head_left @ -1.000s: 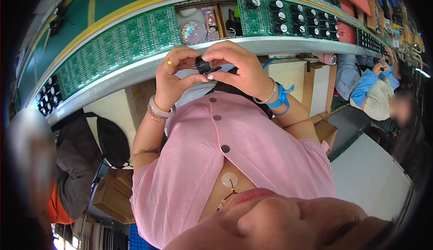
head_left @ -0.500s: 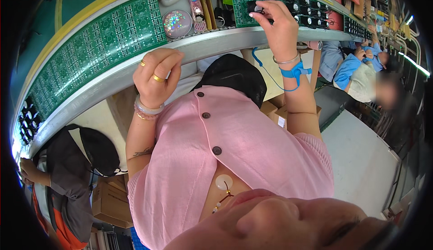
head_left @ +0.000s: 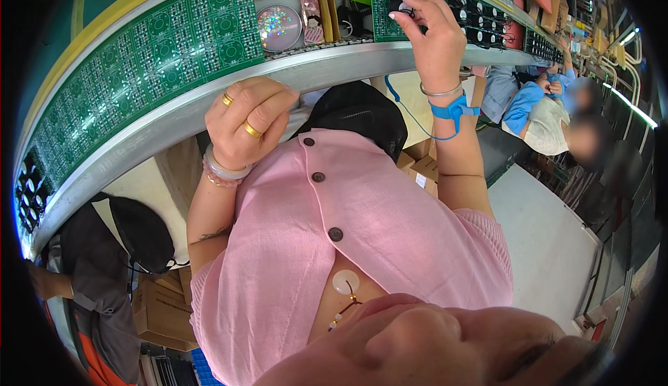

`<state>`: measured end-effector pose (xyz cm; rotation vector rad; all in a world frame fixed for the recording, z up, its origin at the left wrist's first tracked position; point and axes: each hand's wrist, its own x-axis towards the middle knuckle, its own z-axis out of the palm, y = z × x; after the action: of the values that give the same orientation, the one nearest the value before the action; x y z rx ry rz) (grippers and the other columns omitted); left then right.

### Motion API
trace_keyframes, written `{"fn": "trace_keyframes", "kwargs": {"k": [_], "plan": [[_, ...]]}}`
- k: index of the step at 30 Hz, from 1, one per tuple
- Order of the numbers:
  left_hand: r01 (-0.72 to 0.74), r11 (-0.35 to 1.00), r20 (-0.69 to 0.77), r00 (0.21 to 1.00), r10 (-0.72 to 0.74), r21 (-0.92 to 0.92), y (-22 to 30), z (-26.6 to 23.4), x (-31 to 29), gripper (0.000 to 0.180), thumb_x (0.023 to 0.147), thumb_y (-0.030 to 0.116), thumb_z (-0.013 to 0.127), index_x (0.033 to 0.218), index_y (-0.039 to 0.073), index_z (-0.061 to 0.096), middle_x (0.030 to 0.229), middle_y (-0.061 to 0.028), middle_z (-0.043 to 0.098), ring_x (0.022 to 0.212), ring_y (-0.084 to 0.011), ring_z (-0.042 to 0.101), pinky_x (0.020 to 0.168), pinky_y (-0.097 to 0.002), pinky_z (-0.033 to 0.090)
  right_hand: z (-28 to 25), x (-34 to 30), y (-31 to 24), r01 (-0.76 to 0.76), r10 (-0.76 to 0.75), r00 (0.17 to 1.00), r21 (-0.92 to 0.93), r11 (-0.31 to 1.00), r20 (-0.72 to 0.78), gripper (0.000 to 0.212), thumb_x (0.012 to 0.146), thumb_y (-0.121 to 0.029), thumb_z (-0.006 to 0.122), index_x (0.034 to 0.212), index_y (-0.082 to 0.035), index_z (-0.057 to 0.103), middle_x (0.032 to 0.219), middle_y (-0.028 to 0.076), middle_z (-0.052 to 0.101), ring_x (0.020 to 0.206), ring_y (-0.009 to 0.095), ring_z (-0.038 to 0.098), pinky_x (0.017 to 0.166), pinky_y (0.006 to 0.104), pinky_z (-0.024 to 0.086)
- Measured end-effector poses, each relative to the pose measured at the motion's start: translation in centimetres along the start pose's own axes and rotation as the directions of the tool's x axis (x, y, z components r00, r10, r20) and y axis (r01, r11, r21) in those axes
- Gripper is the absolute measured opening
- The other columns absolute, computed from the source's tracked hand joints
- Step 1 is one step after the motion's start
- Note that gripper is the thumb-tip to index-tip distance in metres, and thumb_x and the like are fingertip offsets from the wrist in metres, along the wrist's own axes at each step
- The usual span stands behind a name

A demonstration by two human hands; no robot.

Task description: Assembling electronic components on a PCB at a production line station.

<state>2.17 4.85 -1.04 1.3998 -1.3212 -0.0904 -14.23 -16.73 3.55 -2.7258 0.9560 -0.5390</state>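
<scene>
Green circuit boards (head_left: 174, 52) line a long metal-edged counter (head_left: 209, 104) that curves across the top of the view, the landmark for everything here. At the counter's far right stretch, the right hand (head_left: 433, 34) reaches up onto a board, its thumb and fingers pinched narrow around a small dark round component (head_left: 402, 4) pressed against a green board (head_left: 417, 0) studded with similar black parts. A blue wrist strap (head_left: 452, 109) with a coiled cord and a thin bangle circle that wrist, just below the counter's edge. The left hand (head_left: 250, 121) hangs just under the counter's metal lip, fingers curled loosely in, wearing two gold rings; whether it holds anything cannot be told. A pale bracelet sits at its wrist. Behind the counter's edge, between the two runs of boards, a tray holds a round shiny disc (head_left: 278, 27) and some small tools (head_left: 348, 13). Farther along the counter to the right, another worker in blue (head_left: 536, 104) sits bent over it.
</scene>
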Motion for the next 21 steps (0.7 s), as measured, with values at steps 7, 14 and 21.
{"fn": "trace_keyframes", "kwargs": {"k": [7,14,21], "plan": [[-0.037,0.999,-0.027,0.999,0.037,-0.008,0.0,-0.1,0.0,0.028,0.061,-0.004,0.068,0.086,0.007,0.064,0.079,-0.0045,0.061,0.070,-0.0198,0.061,0.059,-0.0277,0.050,0.9,-0.1,-0.3,-0.045,0.043,0.997,-0.045,0.998,-0.058,0.021,0.072,-0.017,0.074,0.087,-0.006,0.065,0.078,0.006,0.059,0.064,0.022,0.060,0.056,0.0307,0.048],[0.038,0.999,-0.029,0.999,-0.038,0.028,0.2,0.1,0.0,0.028,0.066,-0.013,0.062,0.088,0.003,0.062,0.083,-0.0089,0.062,0.073,-0.0234,0.062,0.062,-0.0285,0.050,0.0,0.0,0.7,0.121,-0.121,0.990,0.001,0.993,-0.071,0.021,0.076,-0.020,0.071,0.091,-0.007,0.066,0.086,0.006,0.064,0.068,0.028,0.060,0.061,0.0324,0.049],[0.071,0.979,0.143,0.985,-0.100,0.192,1.0,0.4,4.3,0.036,0.067,-0.008,0.059,0.099,0.007,0.064,0.099,-0.0086,0.059,0.092,-0.0277,0.056,0.079,-0.0345,0.047,-1.4,-2.0,1.3,0.142,-0.159,0.984,-0.195,0.970,-0.074,0.041,0.067,0.007,0.053,0.103,-0.007,0.066,0.120,0.010,0.054,0.114,0.032,0.044,0.093,0.0409,0.038]]}}
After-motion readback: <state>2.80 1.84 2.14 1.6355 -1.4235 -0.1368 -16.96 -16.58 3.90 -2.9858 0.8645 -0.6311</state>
